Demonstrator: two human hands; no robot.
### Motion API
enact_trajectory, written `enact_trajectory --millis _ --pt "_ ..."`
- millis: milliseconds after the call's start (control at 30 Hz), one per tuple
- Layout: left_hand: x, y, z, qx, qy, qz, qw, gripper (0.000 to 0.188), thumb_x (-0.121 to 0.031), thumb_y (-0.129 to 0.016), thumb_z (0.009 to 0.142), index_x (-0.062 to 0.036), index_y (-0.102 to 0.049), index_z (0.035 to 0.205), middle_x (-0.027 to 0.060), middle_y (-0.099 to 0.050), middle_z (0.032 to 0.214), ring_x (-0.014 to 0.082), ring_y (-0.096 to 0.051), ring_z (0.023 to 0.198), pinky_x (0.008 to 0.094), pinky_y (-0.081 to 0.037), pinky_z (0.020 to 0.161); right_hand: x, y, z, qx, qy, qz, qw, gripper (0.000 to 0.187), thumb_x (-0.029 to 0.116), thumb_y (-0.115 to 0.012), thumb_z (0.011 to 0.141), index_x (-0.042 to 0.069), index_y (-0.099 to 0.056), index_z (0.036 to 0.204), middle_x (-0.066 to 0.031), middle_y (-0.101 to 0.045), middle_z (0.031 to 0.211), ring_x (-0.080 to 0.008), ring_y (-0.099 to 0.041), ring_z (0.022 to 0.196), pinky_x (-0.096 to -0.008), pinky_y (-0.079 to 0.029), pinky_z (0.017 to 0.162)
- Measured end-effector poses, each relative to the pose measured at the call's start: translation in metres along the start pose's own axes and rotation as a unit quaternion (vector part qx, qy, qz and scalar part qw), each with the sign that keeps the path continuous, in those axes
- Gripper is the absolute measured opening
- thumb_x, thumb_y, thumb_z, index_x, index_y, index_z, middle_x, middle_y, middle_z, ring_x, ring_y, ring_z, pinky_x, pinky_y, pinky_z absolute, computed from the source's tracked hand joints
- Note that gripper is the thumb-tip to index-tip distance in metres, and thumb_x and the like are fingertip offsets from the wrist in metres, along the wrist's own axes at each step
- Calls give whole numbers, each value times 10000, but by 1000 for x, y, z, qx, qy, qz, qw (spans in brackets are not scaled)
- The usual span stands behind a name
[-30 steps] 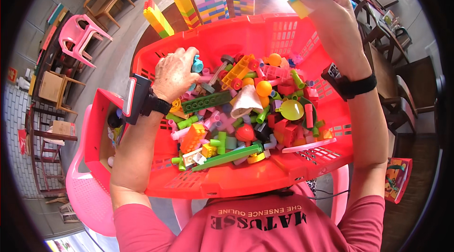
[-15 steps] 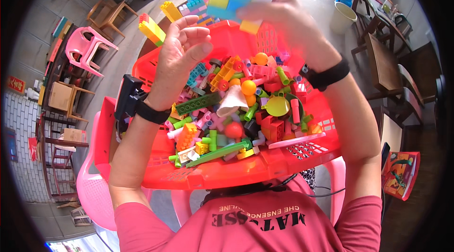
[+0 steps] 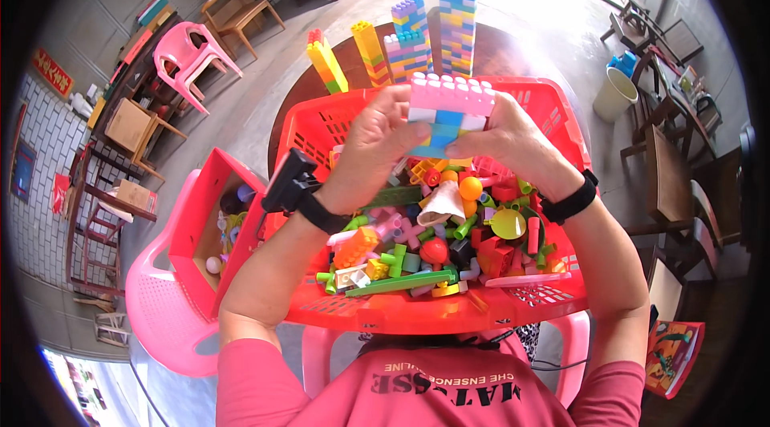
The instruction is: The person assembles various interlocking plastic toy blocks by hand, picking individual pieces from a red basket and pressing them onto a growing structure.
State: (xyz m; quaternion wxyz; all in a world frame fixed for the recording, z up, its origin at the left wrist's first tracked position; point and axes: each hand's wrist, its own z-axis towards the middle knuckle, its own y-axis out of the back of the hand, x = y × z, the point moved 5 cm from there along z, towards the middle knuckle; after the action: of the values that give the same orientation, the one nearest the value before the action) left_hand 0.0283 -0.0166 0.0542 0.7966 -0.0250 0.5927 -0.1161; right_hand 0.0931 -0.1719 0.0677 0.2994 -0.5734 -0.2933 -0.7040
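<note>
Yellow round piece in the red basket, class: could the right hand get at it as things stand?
Probably not straight away: the right hand grips the toy-brick stack. Otherwise the way seems free; the yellow round piece lies uncovered.

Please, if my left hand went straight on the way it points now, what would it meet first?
The block stack, which your left hand is holding; beyond it, depth is unclear.

Downward fisheye view from head-height
</note>
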Motion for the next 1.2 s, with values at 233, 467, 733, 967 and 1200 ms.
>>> enact_trajectory --millis 233,467,733,967,1200 --pt "23 -7 -6 -11 58 -18 998 488 -295 -583 1004 -85 -404 1406 66 -570 1279 176 -629 1092 359 -596 836 -9 -1 2 -11 -13 -13 1000 433 7 -763 750 4 -621 1160 -31 -687 1004 -94 -638 898 -265 -533 805" --pt "24 -6 -7 -16 74 1 997 449 -329 -543 1020 -73 -420 1368 92 -570 1246 198 -625 1092 357 -610 792 -15 1 5 -19 12 -28 999 645 -18 -773 729 26 -493 1309 -49 -632 1115 -123 -609 1028 -284 -516 879" --pt "22 -10 -10 -21 97 -33 995 454 -304 -529 1027 -80 -389 1397 103 -567 1245 210 -634 1067 356 -618 755 -6 -1 2 -46 57 -64 995 975 -117 -789 662 90 -308 1485 -71 -525 1282 -140 -538 1168 -306 -479 987" --pt "21 -4 -7 -11 108 -67 992 421 -159 -643 939 -56 -511 1326 59 -633 1172 171 -665 996 338 -613 760 4 -10 -1 -30 142 -137 980 837 -41 -796 682 75 -401 1411 -101 -555 1266 -162 -555 1155 -326 -473 976" --pt "23 -4 -11 -32 110 -94 989 407 -40 -708 836 -43 -596 1228 52 -676 1110 153 -672 995 319 -593 794 1 -19 -5 -14 112 -204 973 763 -21 -795 711 55 -406 1363 -96 -519 1280 -175 -536 1179 -328 -459 992"
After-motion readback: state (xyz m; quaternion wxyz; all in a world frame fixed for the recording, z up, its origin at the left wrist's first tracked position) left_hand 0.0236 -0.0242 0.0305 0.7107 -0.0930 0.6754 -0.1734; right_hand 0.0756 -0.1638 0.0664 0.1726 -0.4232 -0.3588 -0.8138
